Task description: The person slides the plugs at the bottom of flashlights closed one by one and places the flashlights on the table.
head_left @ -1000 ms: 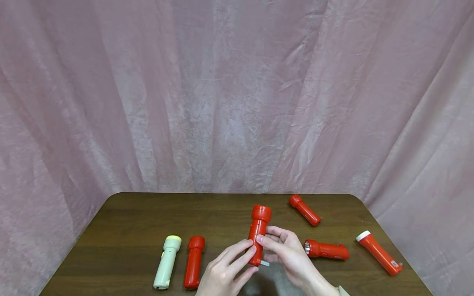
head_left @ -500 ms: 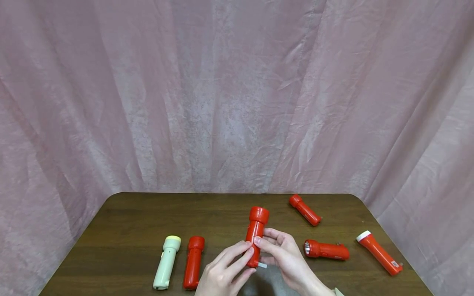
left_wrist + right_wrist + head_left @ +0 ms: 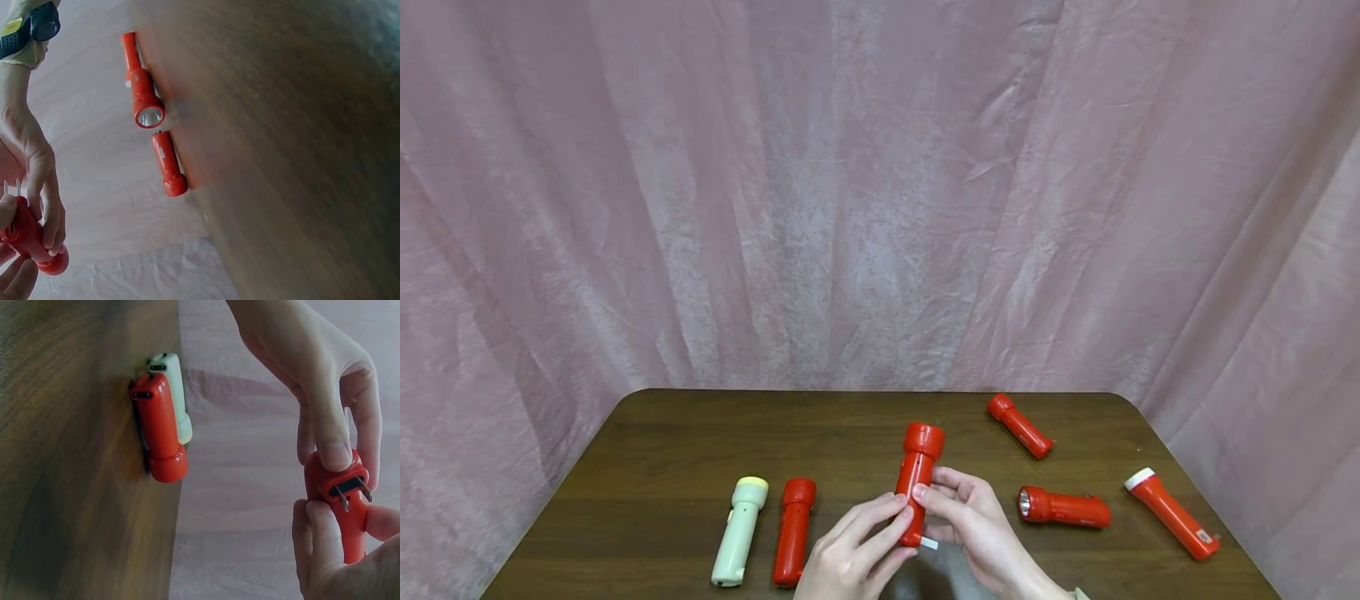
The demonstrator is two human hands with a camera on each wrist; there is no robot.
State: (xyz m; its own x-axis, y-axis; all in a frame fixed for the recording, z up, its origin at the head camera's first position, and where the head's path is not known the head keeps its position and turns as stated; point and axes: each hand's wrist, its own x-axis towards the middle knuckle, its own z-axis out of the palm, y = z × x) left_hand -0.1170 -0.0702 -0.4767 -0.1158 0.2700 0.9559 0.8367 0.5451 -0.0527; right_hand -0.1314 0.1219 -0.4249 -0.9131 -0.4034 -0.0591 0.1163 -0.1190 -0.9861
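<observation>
Torch (image 3: 916, 479) red plastic, cylindrical; metal prongs (image 3: 350, 490) out

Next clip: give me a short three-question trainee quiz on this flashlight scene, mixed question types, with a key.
1. How many flashlights lie on the table, not counting the one that is held?
2. True or false: only one hand holds the red flashlight.
3. What sticks out of the held flashlight's near end? A) a cord B) two metal prongs C) a strap

Key
1. Five: the pale green flashlight, the red one beside it, and three red ones on the right.
2. False: the left hand and the right hand both hold it.
3. B
</observation>
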